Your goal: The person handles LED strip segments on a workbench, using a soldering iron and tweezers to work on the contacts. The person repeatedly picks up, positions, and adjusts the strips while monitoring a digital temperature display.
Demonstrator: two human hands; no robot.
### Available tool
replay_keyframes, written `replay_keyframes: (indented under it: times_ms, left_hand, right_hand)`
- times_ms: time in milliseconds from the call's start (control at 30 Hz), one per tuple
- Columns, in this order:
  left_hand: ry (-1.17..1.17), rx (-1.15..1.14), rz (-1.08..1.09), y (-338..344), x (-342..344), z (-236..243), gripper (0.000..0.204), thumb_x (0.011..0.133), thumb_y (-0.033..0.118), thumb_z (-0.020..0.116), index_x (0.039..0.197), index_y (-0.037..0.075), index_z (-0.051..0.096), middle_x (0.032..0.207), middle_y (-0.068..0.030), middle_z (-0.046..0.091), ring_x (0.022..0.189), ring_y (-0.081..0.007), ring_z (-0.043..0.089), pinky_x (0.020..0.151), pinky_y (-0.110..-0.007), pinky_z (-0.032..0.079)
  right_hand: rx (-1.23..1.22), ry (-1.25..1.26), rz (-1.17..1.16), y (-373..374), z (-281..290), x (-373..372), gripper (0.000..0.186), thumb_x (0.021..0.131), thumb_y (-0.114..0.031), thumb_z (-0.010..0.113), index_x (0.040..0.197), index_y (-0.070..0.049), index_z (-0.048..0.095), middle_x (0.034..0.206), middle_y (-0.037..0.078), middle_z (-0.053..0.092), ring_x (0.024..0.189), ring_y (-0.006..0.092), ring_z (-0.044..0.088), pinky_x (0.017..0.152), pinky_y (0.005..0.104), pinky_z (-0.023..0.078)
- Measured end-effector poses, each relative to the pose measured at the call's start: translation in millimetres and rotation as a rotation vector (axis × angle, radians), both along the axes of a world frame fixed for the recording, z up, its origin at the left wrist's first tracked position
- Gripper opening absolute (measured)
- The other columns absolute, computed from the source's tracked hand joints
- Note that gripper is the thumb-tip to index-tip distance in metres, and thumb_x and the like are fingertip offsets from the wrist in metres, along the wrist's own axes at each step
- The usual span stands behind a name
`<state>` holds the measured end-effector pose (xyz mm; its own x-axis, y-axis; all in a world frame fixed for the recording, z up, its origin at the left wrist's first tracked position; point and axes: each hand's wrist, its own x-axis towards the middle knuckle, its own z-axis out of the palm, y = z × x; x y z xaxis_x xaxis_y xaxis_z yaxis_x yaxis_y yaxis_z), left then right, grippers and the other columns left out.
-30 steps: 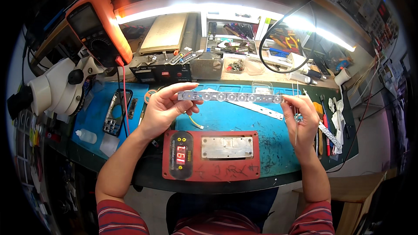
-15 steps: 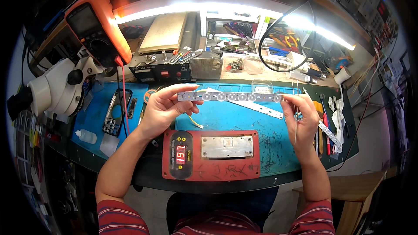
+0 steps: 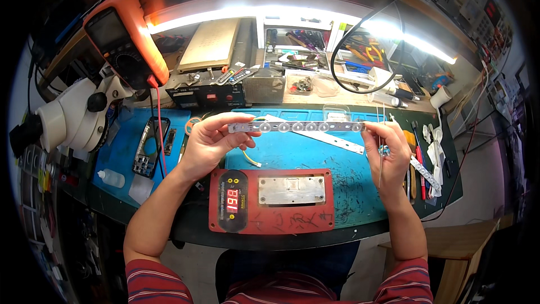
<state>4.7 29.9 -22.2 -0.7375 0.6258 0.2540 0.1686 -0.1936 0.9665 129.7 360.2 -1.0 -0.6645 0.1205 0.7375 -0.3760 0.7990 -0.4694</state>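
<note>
I hold a long narrow LED strip point(image 3: 298, 127) with several round clear lenses level above the bench. My left hand point(image 3: 209, 142) pinches its left end between thumb and fingers. At the other end, my right hand point(image 3: 391, 149) grips the strip with thumb and forefinger. Thin tweezers point(image 3: 382, 160) also stand upright in that hand. Below lies a red heating plate point(image 3: 292, 224) with a bare metal block point(image 3: 291, 191) and a lit red display point(image 3: 232, 201). Partly behind the held strip, a white strip point(image 3: 332, 142) lies slanted on the blue mat point(image 3: 304, 159), near a yellowish cable point(image 3: 251, 158).
An orange multimeter point(image 3: 126, 39) and a white microscope point(image 3: 67, 110) stand at the left. A phone frame point(image 3: 145, 152) and a small bottle point(image 3: 111, 178) lie on the left mat. Right of my right hand are several hand tools and another lens strip point(image 3: 424, 171). A black cable loop point(image 3: 333, 56) hangs overhead.
The held strip has rolled slightly, so its lensed face shows at a different angle. Digits on the heating plate's display have changed. Both hands stay almost in place.
</note>
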Motion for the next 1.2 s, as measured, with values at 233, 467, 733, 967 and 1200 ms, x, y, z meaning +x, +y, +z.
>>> replay_keyframes:
  times_ms: [233, 467, 733, 967, 1200]
  left_hand:
    - [-0.027, 0.015, 0.0, 0.5, 0.7, 0.9, 0.035, 0.099, 0.004, 0.065, 0.134, 0.004, 0.062, 0.113, -0.0157, 0.074, 0.098, -0.0177, 0.073, 0.083, -0.029, 0.058]
    - [-0.032, 0.023, -0.012, 0.8, 1.7, 4.6, 0.036, 0.099, 0.003, 0.064, 0.135, 0.003, 0.062, 0.113, -0.0152, 0.074, 0.097, -0.017, 0.072, 0.084, -0.03, 0.059]
    - [-0.042, 0.012, -0.013, 0.5, 1.8, 4.9, 0.036, 0.099, 0.0, 0.063, 0.136, 0.002, 0.061, 0.113, -0.0152, 0.074, 0.097, -0.0171, 0.072, 0.084, -0.03, 0.058]
    - [-0.05, 0.02, -0.021, 0.1, 1.4, 4.3, 0.037, 0.099, 0.0, 0.063, 0.136, 0.002, 0.061, 0.114, -0.0151, 0.074, 0.098, -0.0172, 0.072, 0.084, -0.03, 0.058]
    - [-0.059, 0.001, 0.016, 2.0, 4.4, 7.7, 0.038, 0.099, 0.005, 0.065, 0.137, 0.001, 0.057, 0.109, -0.0168, 0.073, 0.093, -0.0183, 0.07, 0.083, -0.033, 0.056]
  right_hand:
    - [-0.005, -0.004, 0.0, 0.0, 0.3, 0.6, 0.02, 0.087, 0.004, 0.076, 0.105, -0.003, 0.073, 0.089, 0.007, 0.066, 0.068, 0.0118, 0.059, 0.06, 0.0252, 0.047]
    - [0.005, -0.001, -0.003, 0.3, 1.5, 1.1, 0.019, 0.088, 0.003, 0.076, 0.106, -0.002, 0.073, 0.089, 0.007, 0.066, 0.068, 0.0121, 0.059, 0.06, 0.0252, 0.048]
    - [-0.001, 0.004, -0.008, 0.5, 0.8, 1.0, 0.017, 0.088, 0.002, 0.076, 0.105, -0.002, 0.074, 0.09, 0.008, 0.067, 0.068, 0.0124, 0.06, 0.06, 0.0253, 0.048]
    - [-0.013, 0.0, -0.011, 0.1, 0.7, 1.0, 0.016, 0.089, 0.001, 0.076, 0.104, -0.001, 0.074, 0.09, 0.008, 0.067, 0.068, 0.0129, 0.06, 0.061, 0.0258, 0.048]
    - [-0.014, -0.004, -0.006, 0.1, 0.9, 1.4, 0.015, 0.089, 0.001, 0.075, 0.103, -0.001, 0.073, 0.089, 0.008, 0.066, 0.068, 0.0133, 0.06, 0.061, 0.026, 0.048]
